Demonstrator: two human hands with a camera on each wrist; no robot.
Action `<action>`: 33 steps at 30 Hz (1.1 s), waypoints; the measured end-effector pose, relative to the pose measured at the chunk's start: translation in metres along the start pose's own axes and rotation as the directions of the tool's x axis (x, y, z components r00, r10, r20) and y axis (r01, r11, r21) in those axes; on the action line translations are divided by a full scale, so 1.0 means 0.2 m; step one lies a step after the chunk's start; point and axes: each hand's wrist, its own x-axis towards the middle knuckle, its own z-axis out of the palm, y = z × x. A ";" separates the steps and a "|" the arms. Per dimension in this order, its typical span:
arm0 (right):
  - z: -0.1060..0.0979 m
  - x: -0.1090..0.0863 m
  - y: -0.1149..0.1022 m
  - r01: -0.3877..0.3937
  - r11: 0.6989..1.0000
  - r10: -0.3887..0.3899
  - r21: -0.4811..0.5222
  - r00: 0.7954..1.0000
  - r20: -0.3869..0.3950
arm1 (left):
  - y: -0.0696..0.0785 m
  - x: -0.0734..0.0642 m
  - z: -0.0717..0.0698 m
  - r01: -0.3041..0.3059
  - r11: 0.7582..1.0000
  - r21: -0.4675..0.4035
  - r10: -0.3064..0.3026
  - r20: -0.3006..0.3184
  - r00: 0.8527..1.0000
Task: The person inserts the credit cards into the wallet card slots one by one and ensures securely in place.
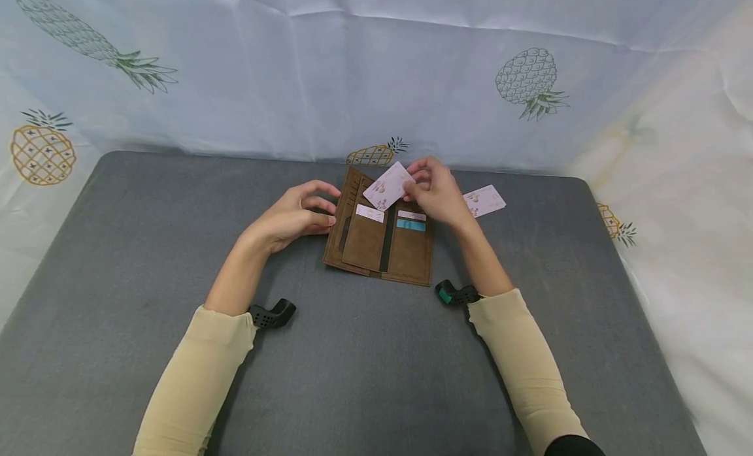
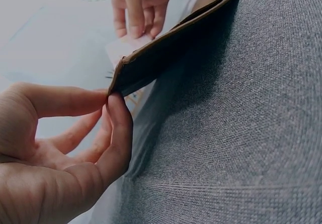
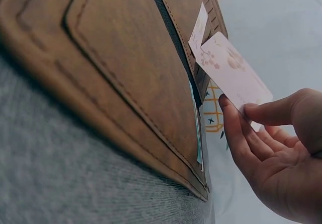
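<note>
A brown wallet [image 1: 365, 244] lies open on the grey table, its left side tilted up. My left hand [image 1: 294, 214] pinches the wallet's left edge between thumb and fingertips; the left wrist view shows the pinch at a corner of the brown cover [image 2: 176, 32]. In my right hand [image 1: 434, 191] a pale pink card [image 1: 388, 186] with a floral print is held between thumb and fingers, above the top of the wallet. A white card [image 1: 370, 213] pokes out of the left pocket. A blue card [image 1: 411, 225] and a pale card [image 1: 412, 215] show in the right pocket.
Another pink floral card [image 1: 485, 200] lies on the grey table [image 1: 353, 371], partly behind my right wrist. A white curtain [image 1: 376, 70] with pineapple prints hangs along the table's back edge. Black wrist cameras [image 1: 273, 313] sit on both forearms.
</note>
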 end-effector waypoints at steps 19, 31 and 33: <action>0.05 -0.01 -0.01 0.018 0.993 -0.012 -0.115 0.999 0.049 | -0.01 0.01 0.01 -0.003 1.000 0.004 0.003 -0.011 1.000; 0.05 -0.01 0.00 -0.029 0.995 0.038 -0.092 0.994 0.099 | -0.01 0.01 0.01 0.000 1.000 0.010 0.000 -0.011 1.000; 0.05 -0.01 0.00 -0.018 0.996 0.026 -0.083 0.994 0.105 | -0.01 0.01 0.01 0.001 1.000 0.011 -0.001 -0.010 1.000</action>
